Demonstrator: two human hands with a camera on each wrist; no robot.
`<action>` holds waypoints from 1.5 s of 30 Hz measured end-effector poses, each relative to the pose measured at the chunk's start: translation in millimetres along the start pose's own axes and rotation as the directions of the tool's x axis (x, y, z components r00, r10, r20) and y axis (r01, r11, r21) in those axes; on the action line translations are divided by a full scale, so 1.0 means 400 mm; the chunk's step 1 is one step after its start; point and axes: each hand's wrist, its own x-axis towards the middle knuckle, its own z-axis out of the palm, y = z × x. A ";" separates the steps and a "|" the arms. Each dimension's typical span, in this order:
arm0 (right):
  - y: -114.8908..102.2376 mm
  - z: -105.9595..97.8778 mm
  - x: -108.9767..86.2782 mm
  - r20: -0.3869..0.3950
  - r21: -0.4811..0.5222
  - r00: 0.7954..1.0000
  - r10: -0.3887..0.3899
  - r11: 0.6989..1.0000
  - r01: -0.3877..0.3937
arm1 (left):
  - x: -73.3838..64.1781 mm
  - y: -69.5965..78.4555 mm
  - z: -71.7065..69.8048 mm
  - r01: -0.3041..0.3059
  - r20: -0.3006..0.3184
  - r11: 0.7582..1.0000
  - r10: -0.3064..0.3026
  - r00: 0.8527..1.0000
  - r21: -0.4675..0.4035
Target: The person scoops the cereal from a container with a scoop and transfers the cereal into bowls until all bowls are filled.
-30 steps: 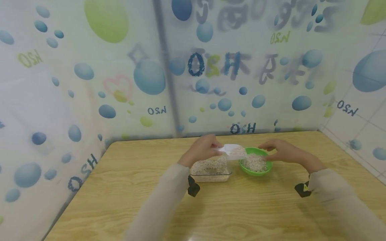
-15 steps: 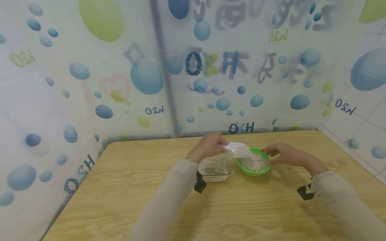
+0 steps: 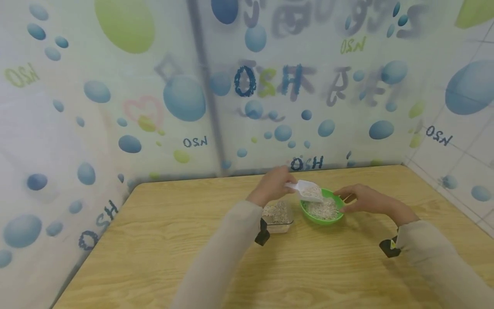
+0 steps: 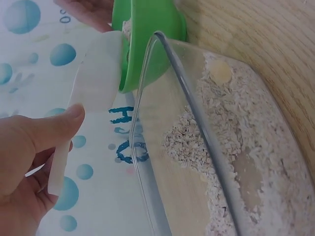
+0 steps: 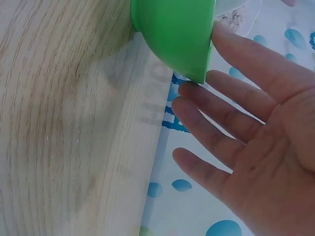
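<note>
In the head view, a white scoop [image 3: 304,185] hangs over the left part of the green bowl [image 3: 322,222], its load of pale flakes [image 3: 313,192] facing up. The left hand [image 3: 273,184], left of the bowl, pinches the scoop's handle; the right hand [image 3: 364,199] is on the bowl's right, at its rim. Just left of the bowl on the tabletop [image 3: 328,266] stands a clear box [image 3: 283,229], partly behind the left sleeve [image 3: 221,253]. Box and bowl both hold flakes. I'd say the step in hand is bringing a scoopful across to the bowl; the next move seems to call for tipping the scoop inward while the bowl is kept steady.

In the left wrist view, the grip is closed on the handle, thumb on one side, fingers on the other. The blade crosses the bowl's rim; whether they touch I can't tell. Nearer than the bowl, the box shows an uneven layer of flakes.

In the right wrist view, the grip is spread wide, fingers nearly straight, thumb at the bowl's rim; how firmly it presses I can't tell. The bowl's inside is hidden here.
</note>
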 end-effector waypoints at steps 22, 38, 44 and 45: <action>-0.008 0.001 -0.001 0.016 0.022 1.000 -0.004 1.000 0.004 | -0.021 0.031 -0.022 -0.087 0.053 0.994 0.084 0.995 0.059; -0.002 -0.002 0.005 0.014 -0.012 1.000 0.001 1.000 -0.001 | -0.020 0.057 -0.026 -0.225 -0.059 0.940 0.247 0.967 0.257; 0.004 -0.002 0.004 0.015 0.000 1.000 0.020 1.000 -0.020 | -0.024 0.056 -0.030 -0.209 -0.112 0.907 0.266 0.957 0.367; 0.004 -0.002 0.004 0.014 0.000 1.000 0.020 1.000 -0.020 | -0.026 0.056 -0.031 -0.209 -0.118 0.901 0.271 0.955 0.379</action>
